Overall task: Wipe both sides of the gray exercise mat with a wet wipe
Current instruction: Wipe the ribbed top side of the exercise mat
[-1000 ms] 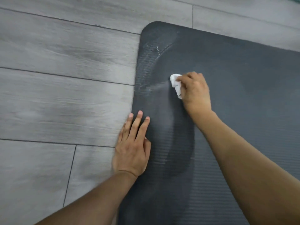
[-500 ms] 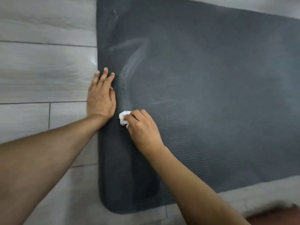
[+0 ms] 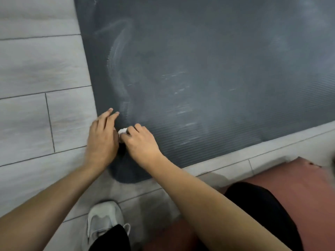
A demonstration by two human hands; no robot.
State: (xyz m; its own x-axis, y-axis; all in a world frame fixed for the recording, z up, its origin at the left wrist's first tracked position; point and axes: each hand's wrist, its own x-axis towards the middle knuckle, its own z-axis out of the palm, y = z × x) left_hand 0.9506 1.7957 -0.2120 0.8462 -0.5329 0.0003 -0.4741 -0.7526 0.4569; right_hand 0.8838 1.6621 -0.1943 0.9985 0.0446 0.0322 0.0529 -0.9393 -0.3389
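A dark gray ribbed foam exercise mat (image 3: 208, 78) lies flat on a pale gray wood-look plank floor (image 3: 41, 69), filling most of the upper and right part of the view; its rounded near-left corner sits just below the two hands. Pale, streaky smears curve down the mat's left side and spread in faint horizontal dashes across its middle.

The right hand (image 3: 142, 144) rests knuckles-up on the mat near that corner, its fingers curled around a small crumpled white wet wipe (image 3: 122, 131), of which only a little bunch shows at the fingertips, pressed against the mat surface. The left hand (image 3: 103, 140) lies just beside it, palm down across the mat's left edge, partly on the mat and partly over the floor, with its fingers straight and close together, tips pointing up and to the right. The thumb side of the left hand touches or nearly touches the wipe; which of the two cannot be told.

Both bare forearms reach in from the bottom of the frame and cover part of the floor and the mat's corner. Below them, a white sneaker (image 3: 103, 220) with a black trouser leg (image 3: 112, 240) stands on the floor close to the corner. At the lower right, a reddish-brown padded surface (image 3: 306, 192) with a small torn spot at its top edge sits beside the mat's near edge, partly covered by black fabric (image 3: 262, 205).
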